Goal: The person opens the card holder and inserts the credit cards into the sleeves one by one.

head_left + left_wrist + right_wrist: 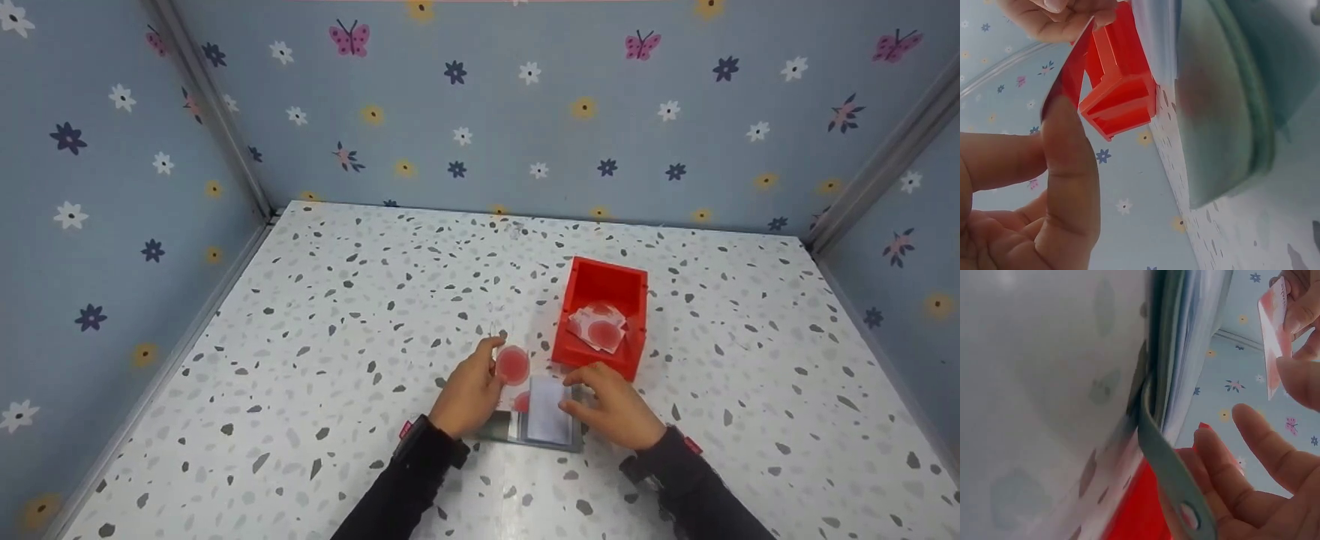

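My left hand (pixel 469 390) pinches a small card with a red circle (pixel 513 365) between thumb and fingers, holding it above the left side of an open card holder (pixel 495 427). The card shows nearly edge-on in the left wrist view. Part of another red circle (pixel 521 403) shows just below it, beside the white sleeves (pixel 550 412). At the holder's right edge is my right hand (pixel 619 409), fingers spread and loosely bent. In the right wrist view, the holder's grey-green strap (pixel 1171 464) with a snap button stands out in front of those fingers.
A red box (pixel 600 364) stands just beyond my right hand, with several red-circled cards (pixel 602 330) piled inside. The speckled white table (pixel 360 315) is bounded by blue panels (pixel 487 112) with flowers and butterflies at the back and both sides.
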`<state>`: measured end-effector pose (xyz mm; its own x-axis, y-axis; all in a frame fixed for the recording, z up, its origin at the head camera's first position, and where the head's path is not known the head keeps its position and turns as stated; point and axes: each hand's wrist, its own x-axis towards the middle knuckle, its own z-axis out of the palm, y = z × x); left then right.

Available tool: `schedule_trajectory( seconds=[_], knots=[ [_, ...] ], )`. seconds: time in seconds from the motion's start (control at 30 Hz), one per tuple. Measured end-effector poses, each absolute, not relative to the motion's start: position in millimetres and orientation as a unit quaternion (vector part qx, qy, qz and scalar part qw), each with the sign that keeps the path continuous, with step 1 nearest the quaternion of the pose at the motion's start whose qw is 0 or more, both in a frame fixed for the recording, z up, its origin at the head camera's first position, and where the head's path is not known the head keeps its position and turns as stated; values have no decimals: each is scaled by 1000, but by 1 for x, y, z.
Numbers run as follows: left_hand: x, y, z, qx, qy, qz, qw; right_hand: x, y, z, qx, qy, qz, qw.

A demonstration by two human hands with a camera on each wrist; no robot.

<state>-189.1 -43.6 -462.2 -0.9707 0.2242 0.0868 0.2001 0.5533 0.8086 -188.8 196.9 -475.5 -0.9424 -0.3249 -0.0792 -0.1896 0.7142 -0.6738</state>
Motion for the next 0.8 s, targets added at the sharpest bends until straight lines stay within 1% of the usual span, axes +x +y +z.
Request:
schedule_trajectory(
  seconds=[0.07,0.37,0.57,0.8],
  knots=[
    [-190,-45,-463,115,883,455,20,-188,197,-474,-138,935,-311,99],
    [-192,-49,-470,112,886,448,40,-184,197,-476,-146,962,-171,154],
    [-192,-46,-471,107,885,448,65,-183,194,-476,-144,965,-146,163],
    [-193,-41,-475,101,897,424,73,-184,193,-479,-136,966,-145,163]
  ],
)
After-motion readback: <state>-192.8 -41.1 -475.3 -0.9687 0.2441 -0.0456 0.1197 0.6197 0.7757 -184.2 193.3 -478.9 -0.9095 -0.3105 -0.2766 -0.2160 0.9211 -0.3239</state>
